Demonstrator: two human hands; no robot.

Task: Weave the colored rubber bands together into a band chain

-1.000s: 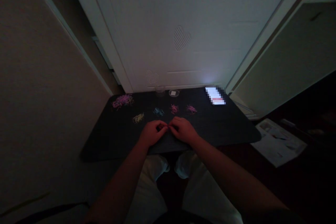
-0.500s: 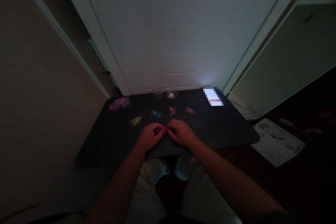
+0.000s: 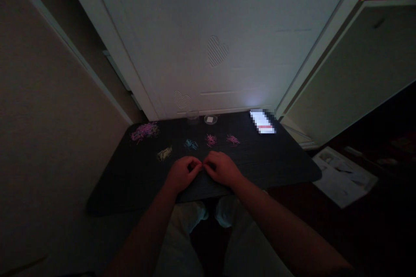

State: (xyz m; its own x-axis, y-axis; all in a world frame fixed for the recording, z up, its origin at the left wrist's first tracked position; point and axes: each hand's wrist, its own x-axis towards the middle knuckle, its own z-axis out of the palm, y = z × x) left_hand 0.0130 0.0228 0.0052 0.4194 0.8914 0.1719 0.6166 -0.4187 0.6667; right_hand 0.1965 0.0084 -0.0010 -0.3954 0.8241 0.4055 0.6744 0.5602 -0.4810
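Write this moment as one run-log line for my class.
left hand: pinched; right hand: pinched, beside left; held item, if any: too dark to tell; beyond on table: yellow pile, blue pile, two pink piles

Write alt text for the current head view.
Left hand and right hand close together over a dark table; anything held is too dim to make out. Beyond lie a yellow pile, a blue pile and two pink piles of strips, a larger purplish pile at left and a lit screen at right.

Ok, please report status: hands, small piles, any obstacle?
Left hand, right hand pinched, fingertips close together; held item unclear. Yellow pile, blue pile beyond left hand. Lit screen at back right, out of the way.
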